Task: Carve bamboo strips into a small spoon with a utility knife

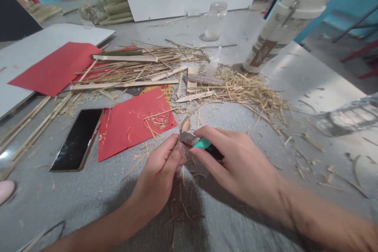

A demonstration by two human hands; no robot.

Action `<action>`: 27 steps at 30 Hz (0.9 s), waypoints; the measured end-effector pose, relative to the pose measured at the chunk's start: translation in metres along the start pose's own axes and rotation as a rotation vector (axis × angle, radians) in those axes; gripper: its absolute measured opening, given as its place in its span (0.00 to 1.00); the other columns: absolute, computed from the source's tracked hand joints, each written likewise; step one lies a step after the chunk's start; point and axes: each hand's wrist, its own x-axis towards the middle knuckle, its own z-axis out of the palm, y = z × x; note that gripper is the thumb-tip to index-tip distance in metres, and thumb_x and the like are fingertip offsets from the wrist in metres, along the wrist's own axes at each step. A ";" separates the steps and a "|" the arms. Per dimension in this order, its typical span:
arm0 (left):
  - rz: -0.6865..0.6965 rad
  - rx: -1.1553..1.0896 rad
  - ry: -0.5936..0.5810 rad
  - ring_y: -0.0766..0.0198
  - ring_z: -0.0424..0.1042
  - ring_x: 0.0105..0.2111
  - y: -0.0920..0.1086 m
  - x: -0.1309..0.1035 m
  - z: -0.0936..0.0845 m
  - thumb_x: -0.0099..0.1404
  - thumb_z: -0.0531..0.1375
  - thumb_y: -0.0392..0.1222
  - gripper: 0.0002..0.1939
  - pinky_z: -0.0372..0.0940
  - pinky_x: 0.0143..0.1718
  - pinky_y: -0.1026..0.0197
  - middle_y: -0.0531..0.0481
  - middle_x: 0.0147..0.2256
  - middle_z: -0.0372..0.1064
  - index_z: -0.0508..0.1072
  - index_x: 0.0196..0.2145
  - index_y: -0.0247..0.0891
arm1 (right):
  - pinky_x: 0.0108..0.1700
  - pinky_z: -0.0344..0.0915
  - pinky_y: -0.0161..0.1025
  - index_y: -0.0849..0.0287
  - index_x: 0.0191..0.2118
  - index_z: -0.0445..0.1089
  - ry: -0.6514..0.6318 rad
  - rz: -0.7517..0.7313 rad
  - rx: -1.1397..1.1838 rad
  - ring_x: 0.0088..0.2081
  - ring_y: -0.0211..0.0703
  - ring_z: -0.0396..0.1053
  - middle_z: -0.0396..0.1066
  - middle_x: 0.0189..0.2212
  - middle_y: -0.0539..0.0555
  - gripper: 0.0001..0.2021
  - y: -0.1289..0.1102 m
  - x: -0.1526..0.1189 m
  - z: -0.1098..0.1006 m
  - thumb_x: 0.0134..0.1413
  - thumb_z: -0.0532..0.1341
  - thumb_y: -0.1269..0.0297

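Observation:
My right hand (233, 157) is closed around a utility knife (203, 144) with a green and black handle, its blade pointing left. Close beside the blade, my left hand (165, 161) is closed on a small pale piece of bamboo or wood (185, 124), whose rounded tip shows above the blade. The rest of that piece is hidden by the fingers. Under both hands lies the grey table (118, 201), strewn with thin shavings. A red sheet (132, 126) with curled shavings on it lies beyond my left hand.
A black phone (77, 139) lies at left, near another red sheet (59, 67). Thin sticks (141, 63) and a straw heap (248, 88) spread behind. A glass jar (216, 21), white tall bottle (286, 27) and clear bottle (348, 118) are farther out. Fingertips (6, 191) show at the left edge.

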 end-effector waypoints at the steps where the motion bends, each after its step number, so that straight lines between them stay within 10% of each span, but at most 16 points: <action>1: 0.000 -0.026 -0.016 0.67 0.46 0.24 0.000 0.000 0.000 0.79 0.58 0.57 0.16 0.48 0.24 0.63 0.61 0.26 0.49 0.68 0.40 0.42 | 0.36 0.60 0.40 0.56 0.46 0.72 0.004 -0.004 0.009 0.34 0.44 0.73 0.77 0.33 0.52 0.10 0.000 -0.001 0.001 0.77 0.56 0.58; 27: 0.002 0.038 0.028 0.69 0.49 0.18 0.018 -0.006 0.001 0.80 0.56 0.53 0.11 0.49 0.21 0.65 0.65 0.19 0.56 0.67 0.44 0.43 | 0.32 0.62 0.31 0.57 0.44 0.73 0.012 -0.090 0.194 0.24 0.31 0.70 0.72 0.22 0.42 0.16 0.008 0.008 -0.011 0.81 0.50 0.62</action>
